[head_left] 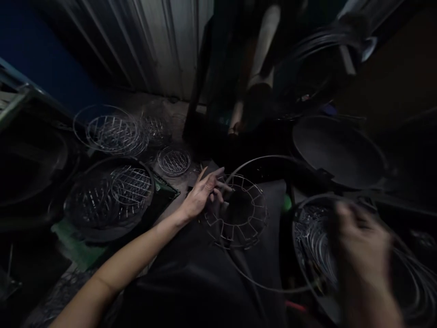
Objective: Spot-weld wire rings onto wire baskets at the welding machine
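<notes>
A round wire frame [244, 225], two rings joined by zigzag wire, lies on dark cloth in front of me. My left hand [205, 193] is at its left rim, with fingers apart and the index finger stretched out. Whether the fingertips touch the wire is unclear. A larger thin wire hoop [269, 288] surrounds part of the frame and passes close to those fingers. My right hand [363, 241] is smeared by motion over a round tub [296, 232] of wire pieces at the right. What it holds, if anything, does not show.
At left, a black tub [73, 193] contains several round wire grids. More wire grids [111, 132] are piled behind it, beside a smaller grid [174, 161]. A dark machine with a pale bar [268, 38] stands ahead. A round lid-like disc [341, 152] is back right.
</notes>
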`<state>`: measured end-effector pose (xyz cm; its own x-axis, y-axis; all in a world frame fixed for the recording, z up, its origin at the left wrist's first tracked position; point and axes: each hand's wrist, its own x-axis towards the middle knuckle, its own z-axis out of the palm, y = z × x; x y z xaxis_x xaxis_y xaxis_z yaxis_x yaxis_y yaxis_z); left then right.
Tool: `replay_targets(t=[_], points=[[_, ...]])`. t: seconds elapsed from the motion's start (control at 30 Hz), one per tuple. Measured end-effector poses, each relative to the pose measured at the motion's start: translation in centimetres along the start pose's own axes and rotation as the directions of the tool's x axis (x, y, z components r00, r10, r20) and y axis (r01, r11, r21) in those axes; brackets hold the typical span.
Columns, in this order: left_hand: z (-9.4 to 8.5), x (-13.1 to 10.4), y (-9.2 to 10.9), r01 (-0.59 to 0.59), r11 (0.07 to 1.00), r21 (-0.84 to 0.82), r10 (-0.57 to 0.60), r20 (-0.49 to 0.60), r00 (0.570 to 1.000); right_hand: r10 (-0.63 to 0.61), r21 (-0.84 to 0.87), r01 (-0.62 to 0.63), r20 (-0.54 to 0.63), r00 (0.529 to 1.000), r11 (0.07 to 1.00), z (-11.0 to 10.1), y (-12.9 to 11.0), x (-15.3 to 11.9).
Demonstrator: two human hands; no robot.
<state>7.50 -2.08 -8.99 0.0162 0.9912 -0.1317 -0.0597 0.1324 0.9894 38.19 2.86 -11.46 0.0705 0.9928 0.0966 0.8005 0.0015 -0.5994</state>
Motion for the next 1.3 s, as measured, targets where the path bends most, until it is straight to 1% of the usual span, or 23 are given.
replay_targets(t=[0.03,0.07,0.1,0.17,0.23,0.3,0.4,0.47,0.5,0.6,0.73,0.8,0.87,0.93,1.0,1.07,1.13,1.2,1.3], points=[[-0.6,-0.2,-0.6,0.033,0.999,-0.01,-0.033,-0.038,0.999,0.028,0.056,-0.028,-0.002,1.0,0.998,1.2,-0.7,0.0],[-1.3,-0.3,-1.4,0.063,0.998,0.028,-0.06,-0.095,0.994,0.06,0.115,-0.06,0.004,0.998,0.991,2.4,-1.2,0.0],[-2.0,-0.4,-2.4,0.091,0.99,0.109,-0.073,-0.159,0.985,0.086,0.163,-0.088,0.018,0.996,0.983,3.6,-1.6,0.0],[-3.3,-0.3,-4.5,0.131,0.936,0.327,-0.045,-0.259,0.965,0.102,0.195,-0.111,0.055,0.993,0.975,6.0,-2.1,0.0],[-4.1,-0.1,-6.6,0.14,0.848,0.511,0.012,-0.282,0.959,0.084,0.148,-0.095,0.079,0.993,0.984,7.6,-2.1,-0.1],[-4.4,0.2,-8.3,0.134,0.768,0.626,0.039,-0.254,0.967,0.067,0.11,-0.077,0.09,0.994,0.991,8.3,-1.9,-0.2],[-4.2,0.4,-9.6,0.138,0.666,0.733,0.039,-0.219,0.975,0.039,0.069,-0.046,0.107,0.993,0.997,8.4,-1.6,-0.2],[-4.1,0.4,-9.9,0.128,0.626,0.769,0.053,-0.207,0.977,0.027,0.049,-0.034,0.126,0.992,0.998,8.2,-1.4,-0.2],[-4.1,0.4,-10.0,0.118,0.62,0.776,0.065,-0.201,0.977,0.023,0.04,-0.029,0.139,0.99,0.999,8.1,-1.3,-0.1],[-3.9,0.2,-10.5,0.09,0.655,0.75,0.102,-0.206,0.973,-0.002,0.008,0.001,0.205,0.979,1.0,7.7,-0.9,0.2],[-3.9,-0.1,-11.9,0.069,0.71,0.701,0.162,-0.257,0.953,-0.017,-0.056,0.039,0.35,0.937,0.998,7.2,0.4,1.1],[-3.9,-0.1,-12.6,0.054,0.709,0.703,0.199,-0.273,0.941,-0.002,-0.003,0.004,0.403,0.915,1.0,7.3,1.2,1.6],[-3.9,0.1,-13.2,0.047,0.701,0.711,0.221,-0.28,0.934,0.007,0.113,-0.06,0.426,0.905,0.992,7.7,1.7,1.8],[-4.0,0.2,-13.5,0.044,0.696,0.716,0.232,-0.284,0.93,0.009,0.223,-0.11,0.411,0.912,0.969,8.0,1.8,1.6],[-4.1,0.3,-13.7,0.031,0.694,0.719,0.251,-0.282,0.926,0.003,0.278,-0.111,0.36,0.933,0.954,8.1,1.4,1.0],[-4.3,0.3,-13.8,0.009,0.688,0.726,0.276,-0.273,0.922,-0.029,0.248,-0.044,0.283,0.959,0.968,7.9,0.9,0.2],[-4.4,0.4,-13.9,-0.009,0.673,0.739,0.3,-0.263,0.917,-0.105,0.16,0.07,0.226,0.968,0.985,7.4,0.7,-0.6],[-4.5,0.5,-14.2,-0.043,0.663,0.748,0.333,-0.243,0.911,-0.189,0.077,0.176,0.224,0.956,0.981,6.8,0.8,-1.3],[-4.6,0.6,-14.6,-0.123,0.656,0.745,0.406,-0.21,0.89,-0.244,0.031,0.243,0.221,0.944,0.97,5.8,1.4,-2.8]])
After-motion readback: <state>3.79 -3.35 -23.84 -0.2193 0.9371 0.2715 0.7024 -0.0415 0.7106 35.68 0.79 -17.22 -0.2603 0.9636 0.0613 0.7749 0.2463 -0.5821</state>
